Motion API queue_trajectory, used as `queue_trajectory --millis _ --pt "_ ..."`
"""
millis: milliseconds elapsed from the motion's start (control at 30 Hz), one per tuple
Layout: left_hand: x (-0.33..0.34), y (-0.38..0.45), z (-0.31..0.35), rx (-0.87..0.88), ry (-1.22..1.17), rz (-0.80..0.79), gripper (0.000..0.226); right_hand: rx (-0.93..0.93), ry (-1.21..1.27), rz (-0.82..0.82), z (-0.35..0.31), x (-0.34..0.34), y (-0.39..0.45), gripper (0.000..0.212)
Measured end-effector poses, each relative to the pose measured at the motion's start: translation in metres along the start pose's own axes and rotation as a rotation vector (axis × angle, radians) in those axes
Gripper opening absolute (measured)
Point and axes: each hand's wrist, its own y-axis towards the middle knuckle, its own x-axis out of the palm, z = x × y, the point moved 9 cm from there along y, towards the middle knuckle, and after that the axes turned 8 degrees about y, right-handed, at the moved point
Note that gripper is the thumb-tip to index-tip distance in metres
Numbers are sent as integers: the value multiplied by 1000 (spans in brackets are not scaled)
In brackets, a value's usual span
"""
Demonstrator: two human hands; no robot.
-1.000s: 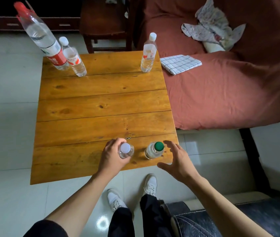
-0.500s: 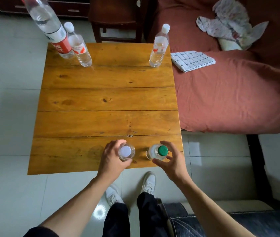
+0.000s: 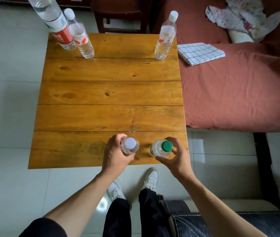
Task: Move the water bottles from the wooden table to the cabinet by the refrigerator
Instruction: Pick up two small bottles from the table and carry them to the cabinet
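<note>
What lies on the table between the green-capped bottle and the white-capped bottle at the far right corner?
Nothing: the head view shows bare wooden table between green-capped bottle and far right bottle.

The wooden plank worktop carries five water bottles. At its far left corner stand a large bottle and, just beside it, a small white-capped bottle. Another bottle stands at the far right corner. Near the near edge stand a white-capped bottle and a green-capped bottle.

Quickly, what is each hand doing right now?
Left hand: closed around the white-capped bottle.
Right hand: fingers curled around the green-capped bottle, grasping it.
</note>
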Motion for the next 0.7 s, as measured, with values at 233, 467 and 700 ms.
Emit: queue_trajectory --millis 233,467,700 --pt "-9 7 1 -33 -35 15 62 33 66 34 0 -6 3 62" --pt "-39 5 20 -28 -87 67 66 63 113 48 -14 -14 -1 58" --pt "-105 7 56 53 -115 140 68 -117 54 46 -109 -31 -7 53"
